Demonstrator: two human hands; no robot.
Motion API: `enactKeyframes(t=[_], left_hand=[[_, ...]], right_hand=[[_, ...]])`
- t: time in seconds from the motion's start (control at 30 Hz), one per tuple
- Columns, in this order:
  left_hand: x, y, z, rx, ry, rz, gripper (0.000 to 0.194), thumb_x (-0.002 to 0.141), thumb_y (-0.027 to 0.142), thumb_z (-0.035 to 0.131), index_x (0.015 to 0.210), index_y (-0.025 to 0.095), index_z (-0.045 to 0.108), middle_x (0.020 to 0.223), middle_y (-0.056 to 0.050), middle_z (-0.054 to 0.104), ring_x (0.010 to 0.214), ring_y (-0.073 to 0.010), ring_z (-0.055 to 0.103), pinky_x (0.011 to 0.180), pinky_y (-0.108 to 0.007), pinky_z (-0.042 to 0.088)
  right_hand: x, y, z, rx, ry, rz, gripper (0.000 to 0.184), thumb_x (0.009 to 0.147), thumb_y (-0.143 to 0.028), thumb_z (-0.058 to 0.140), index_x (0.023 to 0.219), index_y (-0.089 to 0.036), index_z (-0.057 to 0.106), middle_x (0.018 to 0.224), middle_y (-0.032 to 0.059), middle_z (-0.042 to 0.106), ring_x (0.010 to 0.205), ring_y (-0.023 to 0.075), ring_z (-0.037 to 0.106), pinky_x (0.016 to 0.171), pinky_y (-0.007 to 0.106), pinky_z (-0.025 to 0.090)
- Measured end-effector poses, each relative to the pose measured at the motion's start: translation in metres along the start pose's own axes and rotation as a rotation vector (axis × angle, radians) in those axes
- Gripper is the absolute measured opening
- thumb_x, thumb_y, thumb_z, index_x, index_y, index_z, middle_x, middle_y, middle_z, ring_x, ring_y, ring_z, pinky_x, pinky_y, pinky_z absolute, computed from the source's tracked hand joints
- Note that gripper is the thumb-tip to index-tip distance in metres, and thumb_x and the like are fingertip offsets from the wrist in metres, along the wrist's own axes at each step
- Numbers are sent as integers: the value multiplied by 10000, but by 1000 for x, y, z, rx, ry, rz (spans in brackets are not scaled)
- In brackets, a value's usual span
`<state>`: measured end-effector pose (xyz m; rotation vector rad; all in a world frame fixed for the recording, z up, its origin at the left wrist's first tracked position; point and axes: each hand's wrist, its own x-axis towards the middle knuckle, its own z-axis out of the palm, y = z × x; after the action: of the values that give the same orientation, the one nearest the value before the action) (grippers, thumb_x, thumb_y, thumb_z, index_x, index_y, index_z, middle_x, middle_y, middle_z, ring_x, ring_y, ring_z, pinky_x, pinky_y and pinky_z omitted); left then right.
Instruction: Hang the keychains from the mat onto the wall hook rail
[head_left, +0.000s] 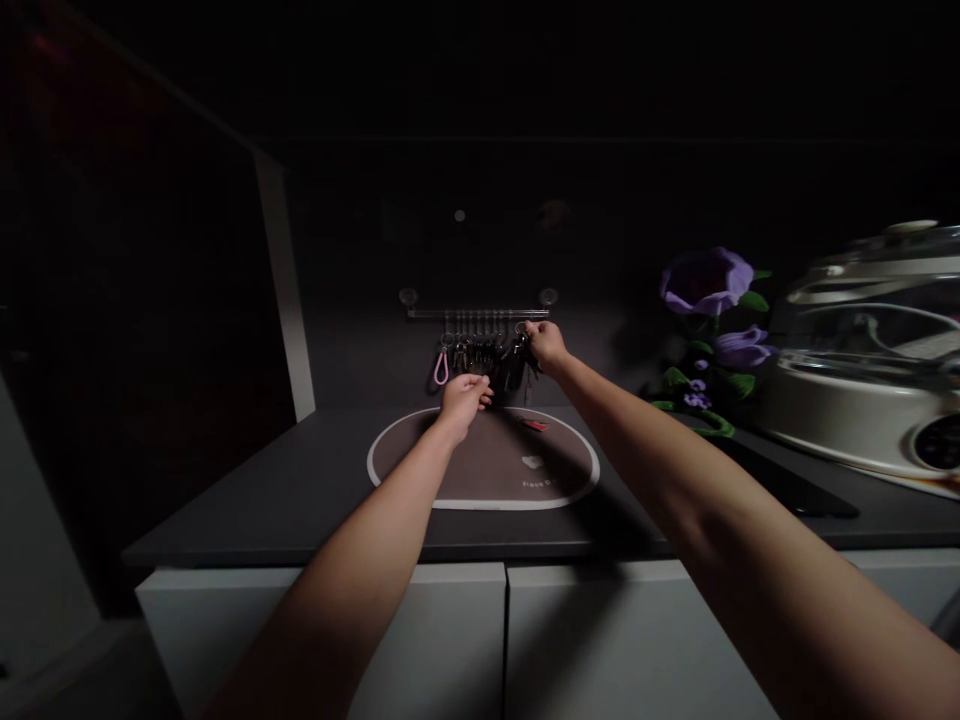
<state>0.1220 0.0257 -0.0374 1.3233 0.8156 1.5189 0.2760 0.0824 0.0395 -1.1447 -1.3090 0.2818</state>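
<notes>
My right hand [547, 345] pinches a key ring at the right end of a clear wall rail [480, 314]. A dark bunch of keys [514, 364] hangs from that ring, just left of my fingers. Lower and to the left, my left hand [465, 400] has its fingers curled and thumb against them below the row; what they hold, if anything, is too small to make out. Several smaller keys [462, 354] hang from hooks on the rail. A pink loop strap [441, 367] hangs at the left end of the row.
Beneath my hands lies a brown mat with a white rim [369, 462] on the dark counter [255, 495]. A small red item [535, 426] rests on the mat. Purple flowers [706, 283] and a cream appliance with a transparent top [840, 405] stand at right.
</notes>
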Motion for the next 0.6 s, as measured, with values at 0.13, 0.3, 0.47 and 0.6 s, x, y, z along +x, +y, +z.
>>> enactKeyframes(t=[0.13, 0.3, 0.47, 0.6], left_hand=[[1, 1, -1, -14, 18, -5, 114, 724, 213, 580, 688, 120, 524, 560, 8, 560, 439, -43, 481, 425, -157, 340], [1, 3, -1, -47, 49, -28, 107, 729, 204, 576, 684, 119, 529, 549, 12, 550, 427, -42, 468, 426, -164, 337], [1, 3, -1, -63, 50, -40, 88, 744, 182, 554, 688, 118, 535, 548, 14, 548, 423, -41, 467, 425, -164, 337], [2, 3, -2, -71, 50, -37, 83, 743, 177, 557, 690, 117, 538, 544, 17, 545, 419, -38, 465, 422, -162, 338]], right_hand=[[8, 0, 5, -84, 48, 3, 273, 770, -292, 450, 541, -146, 466, 499, -30, 398, 490, 75, 352, 497, 206, 280], [14, 4, 10, -141, 54, -3, 270, 765, -295, 445, 560, -136, 519, 545, 5, 488, 553, 105, 448, 580, 221, 353], [16, 5, 14, -201, 88, 22, 254, 752, -300, 462, 607, -126, 576, 618, 35, 564, 610, 126, 506, 646, 239, 396], [15, 1, 16, -246, 130, 56, 250, 753, -301, 477, 643, -118, 609, 659, 56, 594, 625, 133, 524, 655, 239, 405]])
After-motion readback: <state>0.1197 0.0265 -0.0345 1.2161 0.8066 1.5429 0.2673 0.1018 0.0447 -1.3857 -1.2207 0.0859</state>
